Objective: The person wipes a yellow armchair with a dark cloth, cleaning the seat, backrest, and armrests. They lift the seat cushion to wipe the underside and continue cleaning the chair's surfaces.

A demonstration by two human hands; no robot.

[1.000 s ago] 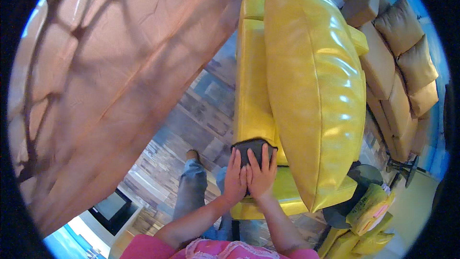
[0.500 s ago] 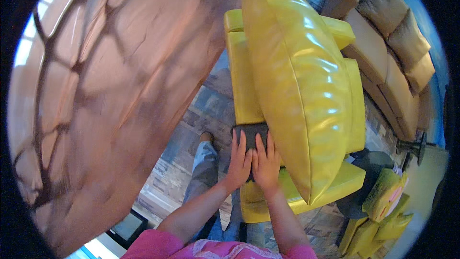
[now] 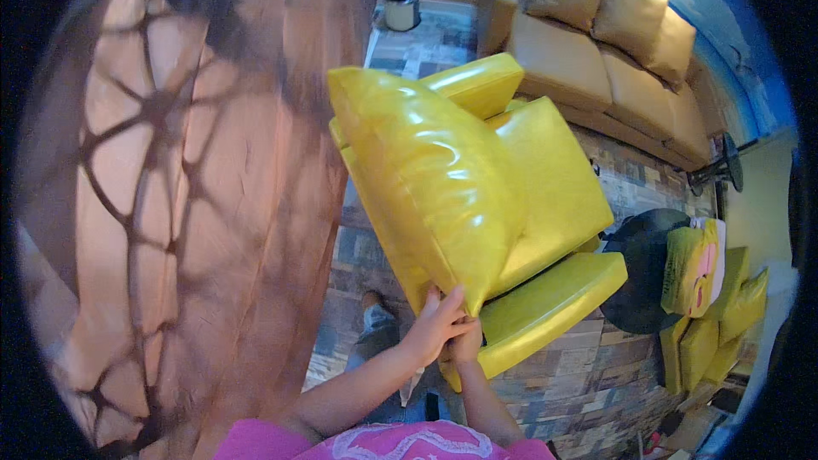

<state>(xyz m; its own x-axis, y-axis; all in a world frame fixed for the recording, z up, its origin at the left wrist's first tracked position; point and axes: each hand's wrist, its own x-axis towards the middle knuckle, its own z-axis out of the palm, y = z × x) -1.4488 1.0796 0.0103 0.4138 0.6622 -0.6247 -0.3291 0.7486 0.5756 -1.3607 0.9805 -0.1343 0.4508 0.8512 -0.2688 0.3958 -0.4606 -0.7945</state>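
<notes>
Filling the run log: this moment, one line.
left hand: at cushion corner | right hand: same corner, partly hidden | cushion: on armchair

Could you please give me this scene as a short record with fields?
Left hand: fingers at the near corner of the yellow cushion
Right hand: close beside the left, at the same corner; its grip is partly hidden
Cushion: shiny, seamed, against the yellow armchair
Behind the armchair: tan sofa with tan throw pillows
Far floor: cylindrical bin
Right side: dark round-topped furniture, with a yellow-and-pink item by its edge
Floor: patchwork wood-plank pattern
</notes>
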